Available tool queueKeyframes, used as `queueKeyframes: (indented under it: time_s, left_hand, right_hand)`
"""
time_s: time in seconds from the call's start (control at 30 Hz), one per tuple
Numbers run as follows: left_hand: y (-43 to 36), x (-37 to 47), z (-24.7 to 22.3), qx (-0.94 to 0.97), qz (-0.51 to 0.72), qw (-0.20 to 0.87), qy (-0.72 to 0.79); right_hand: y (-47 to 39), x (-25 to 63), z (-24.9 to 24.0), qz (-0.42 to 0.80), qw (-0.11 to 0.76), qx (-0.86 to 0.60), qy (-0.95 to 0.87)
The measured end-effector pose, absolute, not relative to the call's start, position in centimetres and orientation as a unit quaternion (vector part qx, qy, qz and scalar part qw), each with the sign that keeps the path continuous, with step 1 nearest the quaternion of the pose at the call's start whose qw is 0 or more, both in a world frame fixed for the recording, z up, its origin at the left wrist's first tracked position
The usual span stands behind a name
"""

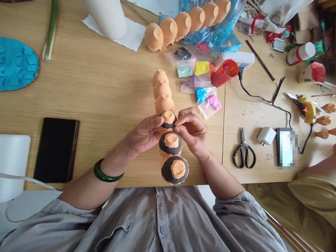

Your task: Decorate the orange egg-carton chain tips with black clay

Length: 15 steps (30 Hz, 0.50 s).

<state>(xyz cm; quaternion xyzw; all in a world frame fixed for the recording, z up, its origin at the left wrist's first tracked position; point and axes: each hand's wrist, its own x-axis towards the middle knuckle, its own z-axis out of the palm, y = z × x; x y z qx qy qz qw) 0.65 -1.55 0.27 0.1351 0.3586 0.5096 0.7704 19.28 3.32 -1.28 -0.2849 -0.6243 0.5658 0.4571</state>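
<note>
An orange-painted strip of egg-carton cups (164, 102) runs away from me down the middle of the table. Black clay rings (170, 142) circle the two nearest cups, and a black band (168, 124) lies around part of the third. My left hand (145, 134) holds the strip at that third cup, thumb on its upper side. At the cup's right side, my right hand (193, 131) pinches the black band between thumb and fingertips. The farther cups of the strip are plain orange.
A second orange egg-carton strip (183, 25) lies at the back by a blue plastic bag (212, 35). Bags of coloured clay (202, 68) and a red cup (225, 72) stand right of centre. Scissors (244, 148) lie right, a phone (56, 149) left. Another person's arm (321, 171) is at far right.
</note>
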Motion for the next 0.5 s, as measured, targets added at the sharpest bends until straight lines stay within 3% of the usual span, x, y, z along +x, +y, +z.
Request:
queueKeyframes:
  time_s: [0.37,0.5]
  left_hand:
    - [-1.7,-0.2,-0.6,0.119,0.523,0.753,0.382]
    - [-1.6,-0.1,-0.1,0.133,0.522,0.752,0.380]
  right_hand:
    - [3.9,20.1,-0.2,0.456,0.484,-0.236,-0.709]
    - [3.5,19.9,-0.6,0.505,0.488,-0.255,-0.665]
